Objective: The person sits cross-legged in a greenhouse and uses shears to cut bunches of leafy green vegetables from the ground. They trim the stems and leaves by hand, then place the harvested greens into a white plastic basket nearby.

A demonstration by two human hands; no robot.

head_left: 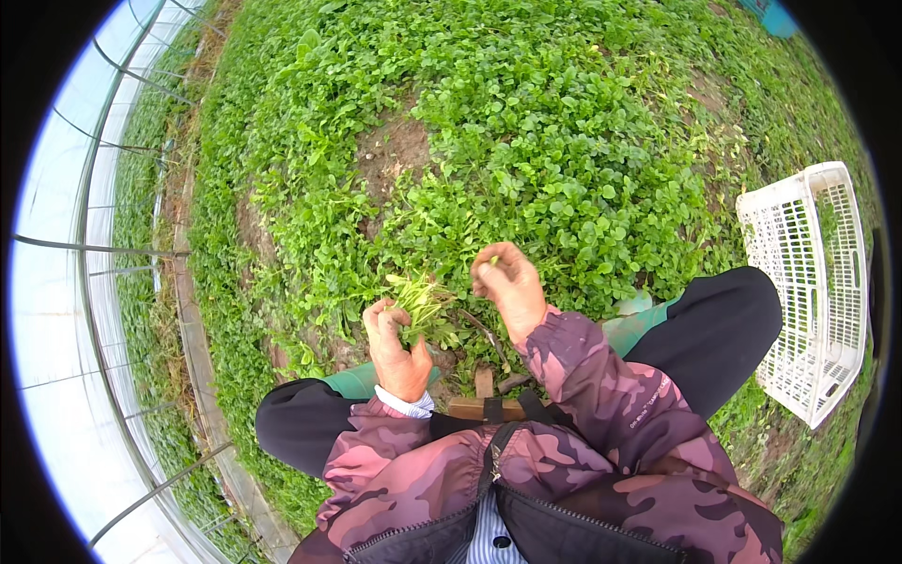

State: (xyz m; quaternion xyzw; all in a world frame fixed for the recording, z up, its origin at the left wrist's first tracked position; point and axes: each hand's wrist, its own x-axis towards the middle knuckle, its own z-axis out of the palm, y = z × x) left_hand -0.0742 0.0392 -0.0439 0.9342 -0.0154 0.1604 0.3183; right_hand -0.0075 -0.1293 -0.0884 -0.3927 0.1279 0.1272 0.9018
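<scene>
My left hand (399, 352) is closed around a small bunch of pulled green plants (421, 303), with pale stems and roots pointing up and to the right. To the right of the bunch, my right hand (507, 285) is raised with its fingers curled and the thumb against them; a small yellow-green bit of leaf (494, 261) shows at the fingertips. The two hands are apart. Beneath and beyond them grows a dense bed of low leafy green plants (564, 190).
A white plastic crate (789, 282) with some greens inside stands at the right. Bare soil (394, 155) shows among the plants. A wooden piece (466, 408) lies between my legs, near a stick (486, 331). Plastic greenhouse sheeting (56, 296) on curved poles runs along the left. Something blue (777, 18) is at top right.
</scene>
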